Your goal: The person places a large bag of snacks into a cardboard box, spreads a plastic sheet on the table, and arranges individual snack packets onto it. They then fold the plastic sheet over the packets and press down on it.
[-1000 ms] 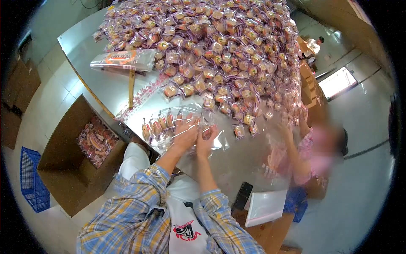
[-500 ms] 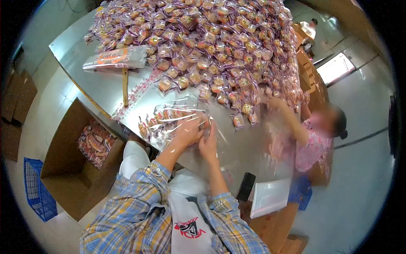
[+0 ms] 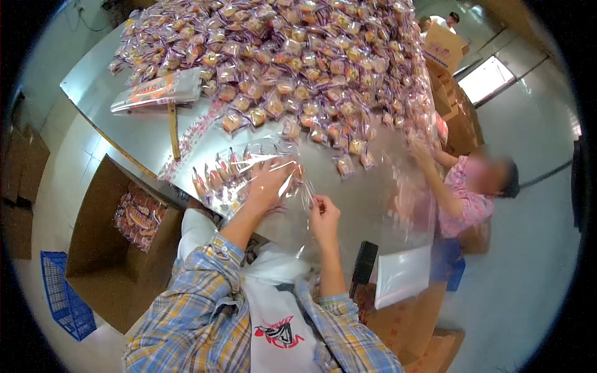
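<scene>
On the metal table in front of me lies a clear plastic bag (image 3: pixel 287 147) with a row of individually wrapped small cakes (image 3: pixel 216 172) in it. My left hand (image 3: pixel 268 184) rests over the cakes at the bag, fingers stretched out and partly covered by shiny film. At the bag's right side, my right hand (image 3: pixel 325 216) is closed in a pinch on the edge of the film. A large heap of wrapped cakes (image 3: pixel 298 68) covers the far part of the table, and a few loose ones (image 3: pixel 343 165) lie just beyond my right hand.
Printed flat bags (image 3: pixel 155 90) lie at the left. A cardboard box (image 3: pixel 93 248) holding a filled bag (image 3: pixel 140 217) stands beside a blue basket (image 3: pixel 65 298). A black phone (image 3: pixel 365 262) and white plastic sheets (image 3: pixel 403 276) lie at the right. A co-worker (image 3: pixel 463 193) reaches toward the heap.
My right hand has moved right and down, away from my left, drawing the film's edge with it. My left hand stays over the cakes. The co-worker's arm has shifted, and the view has moved slightly.
</scene>
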{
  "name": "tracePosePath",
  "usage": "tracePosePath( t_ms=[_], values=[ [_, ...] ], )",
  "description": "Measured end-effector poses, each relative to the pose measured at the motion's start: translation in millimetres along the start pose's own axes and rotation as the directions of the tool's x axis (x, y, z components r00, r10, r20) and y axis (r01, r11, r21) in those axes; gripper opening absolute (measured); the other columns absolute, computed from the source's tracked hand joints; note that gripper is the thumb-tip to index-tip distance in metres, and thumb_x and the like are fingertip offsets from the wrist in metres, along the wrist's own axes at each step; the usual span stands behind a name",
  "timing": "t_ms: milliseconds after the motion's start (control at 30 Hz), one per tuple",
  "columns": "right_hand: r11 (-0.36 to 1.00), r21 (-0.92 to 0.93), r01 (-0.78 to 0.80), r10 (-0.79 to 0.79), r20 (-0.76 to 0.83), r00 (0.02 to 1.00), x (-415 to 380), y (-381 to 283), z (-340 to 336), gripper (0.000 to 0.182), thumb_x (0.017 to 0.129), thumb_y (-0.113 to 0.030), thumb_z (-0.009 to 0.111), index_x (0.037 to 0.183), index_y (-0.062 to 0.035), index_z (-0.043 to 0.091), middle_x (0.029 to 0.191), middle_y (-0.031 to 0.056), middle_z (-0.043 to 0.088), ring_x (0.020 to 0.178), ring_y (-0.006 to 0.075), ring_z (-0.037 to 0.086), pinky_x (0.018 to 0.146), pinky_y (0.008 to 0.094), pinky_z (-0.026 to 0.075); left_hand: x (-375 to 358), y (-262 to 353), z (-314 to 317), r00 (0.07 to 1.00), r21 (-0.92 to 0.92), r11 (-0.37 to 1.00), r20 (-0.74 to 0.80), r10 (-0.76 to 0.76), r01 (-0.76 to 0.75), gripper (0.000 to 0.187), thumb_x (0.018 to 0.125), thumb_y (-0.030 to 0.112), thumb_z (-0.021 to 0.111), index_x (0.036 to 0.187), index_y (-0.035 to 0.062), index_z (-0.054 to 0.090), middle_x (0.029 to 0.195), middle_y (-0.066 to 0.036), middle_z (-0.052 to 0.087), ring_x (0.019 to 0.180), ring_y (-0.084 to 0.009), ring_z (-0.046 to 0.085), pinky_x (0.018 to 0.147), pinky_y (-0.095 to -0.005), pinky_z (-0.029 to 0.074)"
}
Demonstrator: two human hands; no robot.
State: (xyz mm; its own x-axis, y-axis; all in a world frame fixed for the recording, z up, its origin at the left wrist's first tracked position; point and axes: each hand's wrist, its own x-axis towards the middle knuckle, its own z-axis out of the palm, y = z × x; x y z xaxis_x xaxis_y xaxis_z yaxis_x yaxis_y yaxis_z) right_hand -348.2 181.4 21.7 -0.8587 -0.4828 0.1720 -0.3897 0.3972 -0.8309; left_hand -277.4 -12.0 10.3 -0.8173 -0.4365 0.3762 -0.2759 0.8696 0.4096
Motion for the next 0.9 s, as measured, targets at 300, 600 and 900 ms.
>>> tracePosePath(
  t_ms=[300,600,900],
  values=[
    [0.996,0.04,-0.084,0.088,-0.097,0.991,-61.1,-35.6,-38.8,0.021,0.094,-0.008,0.067,0.111,0.002,0.073,0.082,0.0157,0.073,0.068,0.0184,0.068,0.067,0.0321,0.054,-26.0,2.1,-4.3,0.991,0.136,0.984,0.091,0.1,-0.111,0.044,0.094,0.031,0.062,0.131,0.0073,0.062,0.133,-0.01,0.066,0.128,-0.0336,0.058,0.117,-0.0602,0.03],
    [0.944,-0.323,0.06,-0.141,-0.234,0.962,-71.9,-50.4,-40.4,0.02,0.089,-0.011,0.072,0.106,-0.0008,0.072,0.086,0.0128,0.071,0.078,0.0288,0.068,0.072,0.039,0.054,-22.6,23.9,-35.9,0.983,-0.03,0.997,0.168,0.069,-0.065,0.07,0.088,0.04,0.065,0.149,0.0091,0.049,0.142,-0.014,0.058,0.135,-0.0336,0.051,0.121,-0.0602,0.023],
    [0.974,0.044,0.221,-0.225,0.122,0.967,-117.4,-49.7,49.7,0.056,0.086,-0.005,0.068,0.139,0.003,0.051,0.134,0.0291,0.053,0.125,0.0499,0.05,0.112,0.0564,0.035,-30.9,-0.4,2.9,0.987,0.085,0.989,0.117,0.114,-0.124,0.076,0.079,0.021,0.074,0.149,0.008,0.047,0.126,-0.009,0.067,0.132,-0.0284,0.054,0.116,-0.055,0.032]
  ],
)
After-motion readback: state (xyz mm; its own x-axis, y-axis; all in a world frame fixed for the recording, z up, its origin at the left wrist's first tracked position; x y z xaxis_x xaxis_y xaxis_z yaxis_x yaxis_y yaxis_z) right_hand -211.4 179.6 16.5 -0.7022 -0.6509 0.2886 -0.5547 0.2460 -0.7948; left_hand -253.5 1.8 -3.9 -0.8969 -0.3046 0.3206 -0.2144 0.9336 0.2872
